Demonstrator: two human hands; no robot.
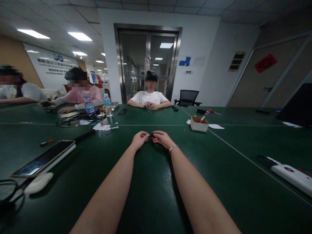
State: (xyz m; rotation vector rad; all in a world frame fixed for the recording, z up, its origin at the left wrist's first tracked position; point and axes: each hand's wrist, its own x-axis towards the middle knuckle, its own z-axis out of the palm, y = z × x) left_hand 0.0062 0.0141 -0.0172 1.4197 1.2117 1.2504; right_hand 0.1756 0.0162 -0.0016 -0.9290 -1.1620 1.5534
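Observation:
Above the green table, my left hand (139,140) and my right hand (163,139) meet with fingers pinched. Between them is a small black object with a silvery end (151,134), too small to tell its kind. The right fingers grip its black part. At the silvery end, the left fingertips are closed, partly covering it. A silver bracelet (173,148) circles my right wrist.
On the left lie a phone (46,157) on a white box, a white mouse (39,183) and black cables (75,118) near two bottles (107,105). A small box (199,124) stands ahead right; a white power strip (293,175) lies right. Three people sit across.

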